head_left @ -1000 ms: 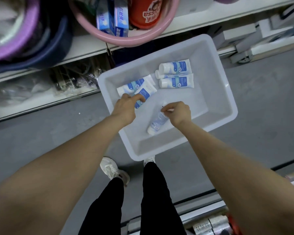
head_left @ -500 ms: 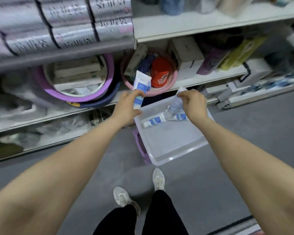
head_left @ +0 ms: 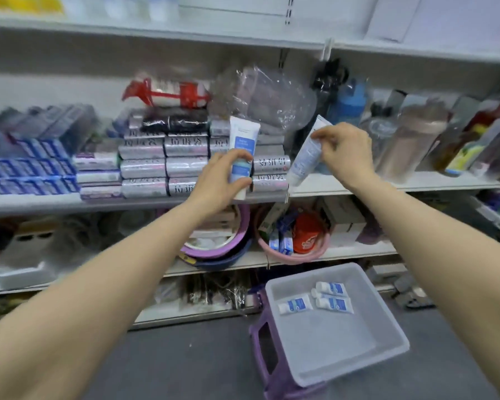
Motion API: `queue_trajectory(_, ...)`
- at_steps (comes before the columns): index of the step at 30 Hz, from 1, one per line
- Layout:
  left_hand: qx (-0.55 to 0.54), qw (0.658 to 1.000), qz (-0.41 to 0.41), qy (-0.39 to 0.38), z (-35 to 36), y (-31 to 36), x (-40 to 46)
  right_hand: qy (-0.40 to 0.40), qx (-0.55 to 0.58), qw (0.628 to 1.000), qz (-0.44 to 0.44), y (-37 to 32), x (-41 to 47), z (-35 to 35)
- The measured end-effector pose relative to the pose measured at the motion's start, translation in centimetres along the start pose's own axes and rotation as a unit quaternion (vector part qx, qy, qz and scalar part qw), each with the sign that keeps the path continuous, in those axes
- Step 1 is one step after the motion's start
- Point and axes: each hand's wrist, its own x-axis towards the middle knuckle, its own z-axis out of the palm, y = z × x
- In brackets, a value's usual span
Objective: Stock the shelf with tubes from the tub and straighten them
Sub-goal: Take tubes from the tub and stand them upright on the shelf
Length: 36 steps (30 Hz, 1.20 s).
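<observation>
My left hand (head_left: 220, 177) grips a white tube with a blue label (head_left: 242, 145), held upright with its cap down, in front of the middle shelf (head_left: 358, 186). My right hand (head_left: 344, 151) holds a second white tube (head_left: 305, 157), tilted, cap pointing down-left, just above the shelf's front edge. Down at the lower right the translucent tub (head_left: 387, 336) rests on a purple stool (head_left: 260, 347); three white-and-blue tubes (head_left: 315, 298) lie in its far end.
Stacked silver boxes (head_left: 168, 163) and blue boxes (head_left: 29, 166) fill the shelf's left half. Clear plastic wrap (head_left: 263, 93), a blue bottle (head_left: 348, 102) and several bottles (head_left: 410, 140) stand to the right. Pink basins (head_left: 293, 255) and purple basins (head_left: 214, 249) sit on the shelf below.
Both hands have risen from the tub to the middle shelf, each carrying a tube. My view has tilted up from the floor to the shelves.
</observation>
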Motion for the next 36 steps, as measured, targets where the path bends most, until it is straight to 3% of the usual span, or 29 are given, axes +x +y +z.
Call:
queue_trajectory(14, 0.051, 0.97, 0.107, 0.213, -16.0, 6.4, 7.5, 0.104, 0.126, 0.979, -0.123, -13.5, 15.7, -7.4)
queue_trajectory(22, 0.053, 0.96, 0.13, 0.24, -18.1, 6.0, 14.7, 0.099, 0.194, 0.967, -0.134, -16.1, 24.7, -7.1)
queue_trajectory(36, 0.089, 0.959, 0.121, 0.241, -15.7, 3.0, 23.5, 0.024, 0.21, 0.965, -0.157, -16.4, 35.1, 1.3)
